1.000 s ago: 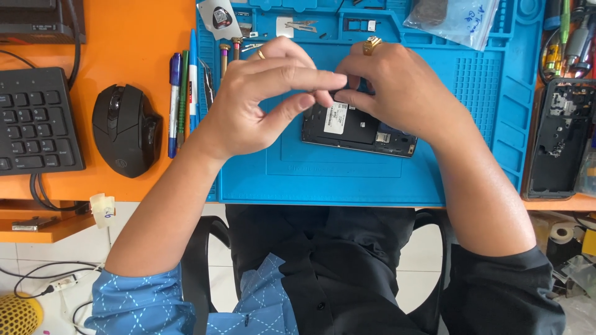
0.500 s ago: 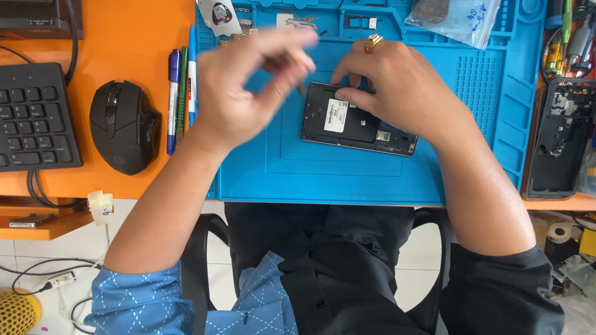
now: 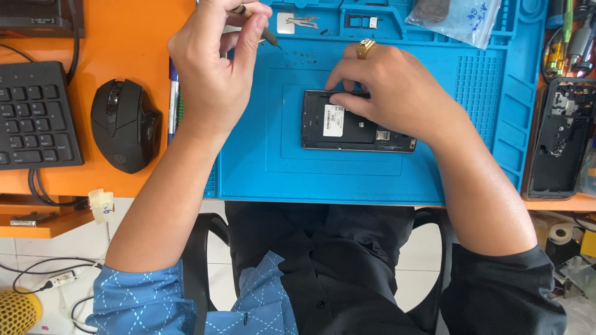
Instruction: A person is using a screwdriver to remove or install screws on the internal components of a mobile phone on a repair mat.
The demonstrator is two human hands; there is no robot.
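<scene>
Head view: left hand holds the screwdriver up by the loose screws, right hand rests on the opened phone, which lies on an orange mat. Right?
Not quite. In the head view the opened phone lies on a blue mat; orange is the desk. The left hand does hold the screwdriver, and the right hand rests on the phone.

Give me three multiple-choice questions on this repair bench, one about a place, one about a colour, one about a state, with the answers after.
1. Where does the computer mouse lie?
A. on the orange desk left of the mat
B. on the mat
C. on the keyboard

2. What colour is the work mat?
A. green
B. blue
C. grey

3. How is the phone on the mat?
A. back cover on
B. opened, insides showing
C. standing upright

Answers: 1 A, it sits between the keyboard and the mat's edge. 2 B, the mat is plainly blue. 3 B, its insides show under the right hand, while the left hand holds a thin tool above.
</scene>
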